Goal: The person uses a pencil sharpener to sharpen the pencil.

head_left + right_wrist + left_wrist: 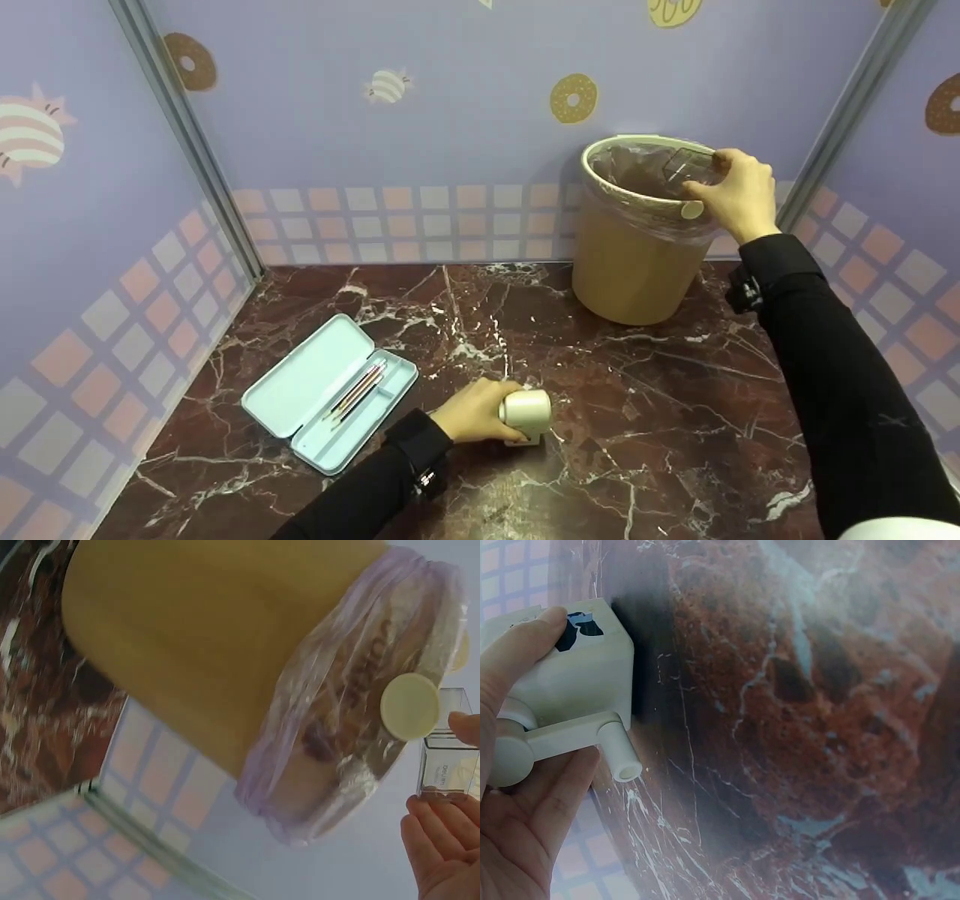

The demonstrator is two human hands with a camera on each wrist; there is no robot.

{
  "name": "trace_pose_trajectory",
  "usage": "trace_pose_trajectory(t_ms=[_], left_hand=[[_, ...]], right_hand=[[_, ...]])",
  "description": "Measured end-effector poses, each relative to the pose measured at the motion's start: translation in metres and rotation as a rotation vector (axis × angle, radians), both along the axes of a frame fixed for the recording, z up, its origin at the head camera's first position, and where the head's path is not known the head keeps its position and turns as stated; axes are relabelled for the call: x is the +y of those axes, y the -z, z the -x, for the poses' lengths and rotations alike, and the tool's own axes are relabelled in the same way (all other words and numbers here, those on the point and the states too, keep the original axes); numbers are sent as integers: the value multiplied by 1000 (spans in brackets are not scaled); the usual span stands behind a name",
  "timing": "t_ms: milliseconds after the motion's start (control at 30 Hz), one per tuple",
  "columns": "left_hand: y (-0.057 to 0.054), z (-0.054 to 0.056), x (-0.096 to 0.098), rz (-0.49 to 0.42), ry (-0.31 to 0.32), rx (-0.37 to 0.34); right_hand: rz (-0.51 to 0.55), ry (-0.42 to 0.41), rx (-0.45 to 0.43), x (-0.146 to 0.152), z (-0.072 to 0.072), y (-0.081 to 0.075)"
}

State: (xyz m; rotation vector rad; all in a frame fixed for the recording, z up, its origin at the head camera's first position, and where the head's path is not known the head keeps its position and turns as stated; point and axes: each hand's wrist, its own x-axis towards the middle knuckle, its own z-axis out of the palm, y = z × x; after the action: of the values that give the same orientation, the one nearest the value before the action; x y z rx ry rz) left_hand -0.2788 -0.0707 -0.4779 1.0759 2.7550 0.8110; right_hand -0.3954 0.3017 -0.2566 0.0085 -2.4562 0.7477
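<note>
My left hand (476,411) grips a white pencil sharpener (526,411) at the front middle of the table. In the left wrist view its crank (570,735) juts out below the boxy body, and a dark patterned patch shows near my thumb. My right hand (742,191) pinches a clear plastic drawer (446,757) between thumb and fingers. That drawer is over the mouth of a tan bin (637,262), tilted at the bin's right rim. A plastic liner (337,682) is folded over the rim.
An open light-blue pencil case (311,375) lies on the left, with several pencils (356,394) in its tray. The dark red marble table (480,315) ends at patterned walls on the back and sides. A white rounded object (900,529) shows at the bottom right edge.
</note>
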Motion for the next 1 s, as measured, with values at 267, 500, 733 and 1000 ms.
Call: trace_pose_trajectory(t_ms=[267,500,733,1000], left_hand=[[0,-1,0,-3,-11,5],[0,0,-1,-6,-10,4],[1,1,-1,-11,-12,8],[0,-1,1,-5,-17,8]], right_hand=[[131,-80,54,-8,-12,7],[208,-207,18,-22,-36,19],[156,-367,-27,-40,-65,51],[150,-522,-180,-55,-90,110]])
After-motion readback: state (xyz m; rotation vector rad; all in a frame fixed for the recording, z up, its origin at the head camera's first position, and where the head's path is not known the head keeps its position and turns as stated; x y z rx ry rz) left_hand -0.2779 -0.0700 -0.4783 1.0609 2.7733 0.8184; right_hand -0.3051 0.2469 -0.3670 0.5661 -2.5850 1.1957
